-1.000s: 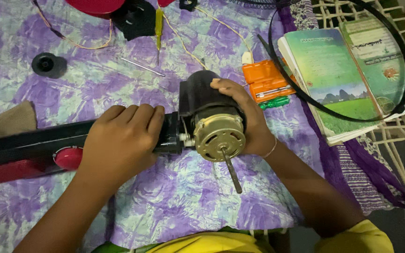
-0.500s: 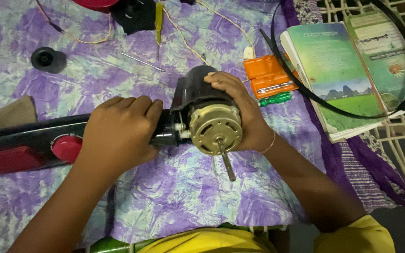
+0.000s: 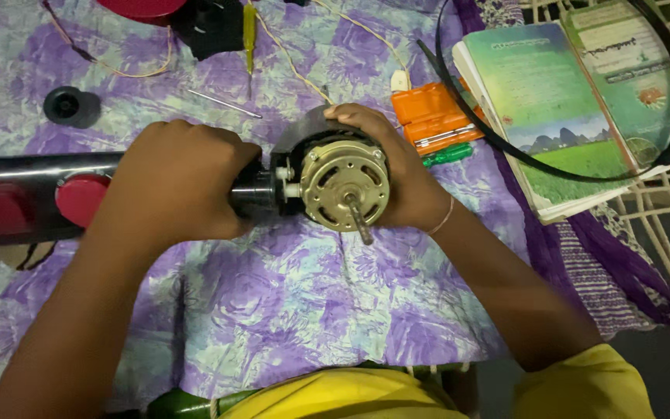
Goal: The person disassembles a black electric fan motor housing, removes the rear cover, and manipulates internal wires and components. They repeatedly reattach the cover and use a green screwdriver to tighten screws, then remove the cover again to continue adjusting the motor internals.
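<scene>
Orange case [image 3: 430,116] beside motor [image 3: 344,185] (touching hand [image 3: 397,174])

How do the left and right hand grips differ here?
The left hand wraps the black stand neck, knuckles up, hiding it; the right hand cups the fan motor from behind, leaving its brass face and shaft exposed. Only the right wrist wears a thin band. Both are bare and gripping.

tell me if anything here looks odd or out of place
The fan motor is bare: no blades or guard, its shaft sticking out, held by the right hand while the left hand grips the black neck beside it. Loose wires, a screwdriver and an orange tool case lie scattered on the purple cloth.
</scene>
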